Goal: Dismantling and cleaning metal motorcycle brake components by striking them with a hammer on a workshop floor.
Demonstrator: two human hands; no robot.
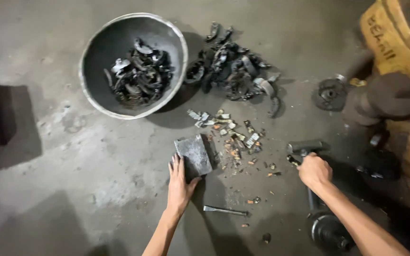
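Head view, looking down at concrete floor: left hand [180,182] lies flat, fingers spread, on edge of metal block [194,155]; right hand [314,170] is closed round hammer [305,146]. Bowl [96,57] is partly filled w/ curved black parts; bigger pile [233,66] sits just beside it, w/ broken bits [236,137] near block & chisel [225,210] lying loose.

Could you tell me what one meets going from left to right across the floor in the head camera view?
Metal bowl of dark curved parts → left hand on the grey metal block → chisel → scattered broken bits → right hand gripping a hammer → dark round disc.
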